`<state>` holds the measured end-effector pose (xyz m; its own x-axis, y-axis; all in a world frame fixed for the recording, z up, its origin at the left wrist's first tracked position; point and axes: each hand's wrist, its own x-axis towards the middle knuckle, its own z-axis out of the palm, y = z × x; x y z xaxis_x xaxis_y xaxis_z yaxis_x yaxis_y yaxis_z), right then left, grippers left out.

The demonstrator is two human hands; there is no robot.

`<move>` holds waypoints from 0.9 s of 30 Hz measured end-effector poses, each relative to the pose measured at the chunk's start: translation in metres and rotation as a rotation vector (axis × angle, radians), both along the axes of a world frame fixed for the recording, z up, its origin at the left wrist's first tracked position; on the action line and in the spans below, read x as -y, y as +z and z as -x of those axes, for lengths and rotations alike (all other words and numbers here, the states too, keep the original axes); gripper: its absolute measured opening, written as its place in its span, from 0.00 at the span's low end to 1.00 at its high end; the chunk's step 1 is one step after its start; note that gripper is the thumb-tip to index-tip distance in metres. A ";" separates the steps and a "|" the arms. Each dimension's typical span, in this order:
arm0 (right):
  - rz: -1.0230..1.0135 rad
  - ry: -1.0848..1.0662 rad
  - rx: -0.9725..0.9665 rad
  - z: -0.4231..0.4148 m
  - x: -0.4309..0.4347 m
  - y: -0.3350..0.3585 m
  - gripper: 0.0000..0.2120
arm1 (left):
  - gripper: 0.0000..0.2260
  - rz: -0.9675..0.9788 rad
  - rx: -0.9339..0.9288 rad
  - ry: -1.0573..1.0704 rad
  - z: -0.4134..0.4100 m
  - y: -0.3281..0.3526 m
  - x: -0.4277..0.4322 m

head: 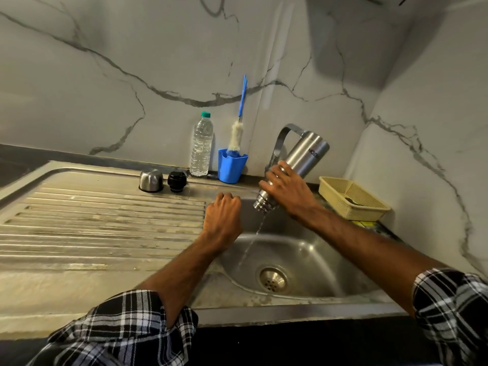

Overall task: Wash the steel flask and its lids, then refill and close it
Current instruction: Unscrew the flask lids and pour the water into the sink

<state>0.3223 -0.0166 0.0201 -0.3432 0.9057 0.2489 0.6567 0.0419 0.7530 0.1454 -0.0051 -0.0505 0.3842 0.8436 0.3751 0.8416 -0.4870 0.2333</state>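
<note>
1. Nearest: checked black-and-white sleeves, soft cloth, rolled up on both forearms.
2. Below the arms: a rounded steel sink basin, dull and water-marked, with a round perforated drain at its bottom.
3. Clenches the left hand into a fist over the basin's left rim, with nothing in it.
4. Grips, with the right hand, the steel flask round its narrow shoulder. Holds it tilted over the basin, threaded open mouth down, brushed cylindrical body up toward the wall.
5. Lets a thin stream of water fall from the mouth into the basin.
6. To the left: a ribbed steel drainboard, streaked and pale with stains.
7. At its far edge: a domed steel lid and, just beside it, a round black lid.
8. Against the wall: a clear, ridged plastic bottle with a green cap, fill level hard to read. Next to it, a blue plastic cup holding a bottle brush, fluffy white head and thin blue handle.
9. Behind the flask: a flat, curved steel tap.
10. To the right: a pale yellow lattice basket, rectangular, with something dark inside that cannot be made out.
11. Farthest: a smooth white marble wall with grey veins.
</note>
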 end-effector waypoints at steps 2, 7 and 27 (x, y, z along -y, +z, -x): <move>-0.016 -0.007 0.059 0.008 -0.001 0.015 0.30 | 0.24 0.004 -0.002 0.001 0.000 0.000 0.000; -0.110 -0.018 0.066 0.013 -0.006 0.062 0.26 | 0.20 -0.021 0.021 -0.012 0.000 0.000 0.002; -0.041 -0.130 -0.051 -0.001 0.007 0.010 0.29 | 0.19 -0.019 0.006 0.007 0.000 -0.001 0.001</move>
